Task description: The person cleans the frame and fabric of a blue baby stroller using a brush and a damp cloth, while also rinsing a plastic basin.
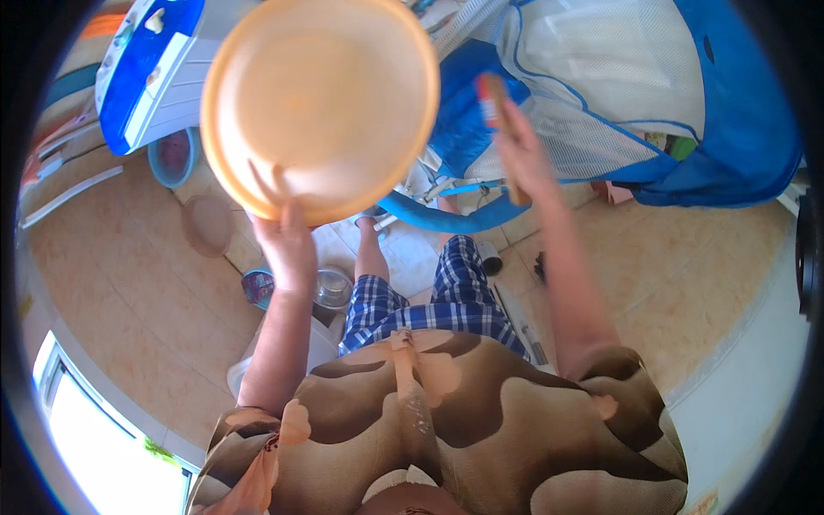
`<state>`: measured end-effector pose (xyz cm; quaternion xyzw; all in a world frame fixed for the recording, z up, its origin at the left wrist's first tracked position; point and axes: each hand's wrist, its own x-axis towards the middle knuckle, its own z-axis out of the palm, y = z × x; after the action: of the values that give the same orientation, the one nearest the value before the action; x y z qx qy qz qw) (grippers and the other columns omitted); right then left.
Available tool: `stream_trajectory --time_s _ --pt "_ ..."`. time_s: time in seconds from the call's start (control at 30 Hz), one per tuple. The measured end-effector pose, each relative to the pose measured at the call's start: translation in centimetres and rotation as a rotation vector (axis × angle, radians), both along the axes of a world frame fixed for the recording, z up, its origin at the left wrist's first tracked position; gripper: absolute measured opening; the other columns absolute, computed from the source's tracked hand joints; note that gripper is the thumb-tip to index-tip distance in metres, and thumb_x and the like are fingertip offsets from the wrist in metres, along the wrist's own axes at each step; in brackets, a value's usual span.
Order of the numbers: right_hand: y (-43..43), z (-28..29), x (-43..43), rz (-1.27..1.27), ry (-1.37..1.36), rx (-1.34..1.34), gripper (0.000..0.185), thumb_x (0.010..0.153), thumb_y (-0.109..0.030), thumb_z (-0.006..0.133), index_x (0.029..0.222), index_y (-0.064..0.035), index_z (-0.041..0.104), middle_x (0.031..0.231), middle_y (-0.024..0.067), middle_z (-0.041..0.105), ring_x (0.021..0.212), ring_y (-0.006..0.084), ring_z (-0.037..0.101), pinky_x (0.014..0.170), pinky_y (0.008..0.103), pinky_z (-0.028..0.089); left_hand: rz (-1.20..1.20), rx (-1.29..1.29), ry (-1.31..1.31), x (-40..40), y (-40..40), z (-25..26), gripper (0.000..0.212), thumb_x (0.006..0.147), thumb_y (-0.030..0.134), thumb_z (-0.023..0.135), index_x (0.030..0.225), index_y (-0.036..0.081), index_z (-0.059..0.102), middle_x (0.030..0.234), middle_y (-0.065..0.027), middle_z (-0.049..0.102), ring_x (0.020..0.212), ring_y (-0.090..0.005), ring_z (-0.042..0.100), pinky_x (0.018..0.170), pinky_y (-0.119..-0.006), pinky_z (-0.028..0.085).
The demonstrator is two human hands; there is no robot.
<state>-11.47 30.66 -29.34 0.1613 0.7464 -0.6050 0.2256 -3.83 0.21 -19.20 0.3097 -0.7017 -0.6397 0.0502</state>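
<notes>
My left hand [286, 241] grips the near rim of a round orange-yellow plastic basin [309, 109], thumb lying over its edge. The basin is raised in front of me and tilted so its broad round face is toward me; a finger-shaped shadow falls on it. To the right, my right hand [528, 154] is closed around a wooden-handled brush [499, 106] with red and white at its upper end. Brush and hand are blurred, and the brush is apart from the basin.
Behind the brush stands a blue fabric and white mesh frame [605, 129] with a padded blue bar [438, 219]. A blue-and-white appliance [161, 77] is at upper left. On the tiled floor are a light-blue basin [172, 161], a pinkish round dish [207, 225] and a metal pot [333, 288].
</notes>
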Motion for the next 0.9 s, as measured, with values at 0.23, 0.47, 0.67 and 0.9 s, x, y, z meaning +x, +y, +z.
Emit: stream_trajectory --time_s 0.23,0.47,0.67,0.9 --pt "-3.9 7.8 -0.4 0.379 0.322 0.333 0.051 0.087 -0.016 0.058 0.137 -0.0169 0.045 0.087 0.02 0.066 0.072 0.0312 0.065 0.061 0.0389 0.049 -0.156 -0.002 -0.015 -1.4 5.1 -0.1 0.05 0.086 -0.003 0.046 0.135 -0.003 0.036 0.113 -0.0123 0.055 0.1 -0.0199 0.055 0.087 -0.031 0.047" --pt "-2.6 5.2 -0.4 0.172 0.382 0.365 0.043 0.091 -0.023 0.05 0.134 -0.0148 0.048 0.091 0.0235 0.066 0.081 0.0381 0.065 0.068 0.0464 0.051 -0.192 -0.339 0.01 -3.0 5.0 -2.0 0.064 0.079 -0.005 0.045 0.141 -0.001 0.028 0.122 -0.0188 0.048 0.114 -0.0274 0.049 0.097 -0.037 0.04" --pt "0.5 -0.8 -3.0 0.463 -0.069 0.998 0.039 0.092 -0.024 0.046 0.128 -0.0096 0.052 0.1 0.023 0.066 0.092 0.0381 0.064 0.08 0.0475 0.05 -0.042 -0.159 0.048 -3.4 2.8 -0.7 0.036 0.087 -0.005 0.043 0.124 -0.002 0.041 0.098 -0.0082 0.056 0.082 -0.0139 0.056 0.073 -0.026 0.049" --pt "-2.3 -7.7 1.8 0.552 -0.03 0.486 0.049 0.094 -0.035 0.052 0.137 -0.0115 0.047 0.123 0.0196 0.059 0.117 0.0336 0.055 0.098 0.0379 0.043 0.073 -0.013 0.011 -1.8 -1.1 -2.3 0.061 0.09 0.0 0.045 0.148 0.007 0.025 0.13 -0.0124 0.048 0.109 -0.0217 0.055 0.092 -0.033 0.049"
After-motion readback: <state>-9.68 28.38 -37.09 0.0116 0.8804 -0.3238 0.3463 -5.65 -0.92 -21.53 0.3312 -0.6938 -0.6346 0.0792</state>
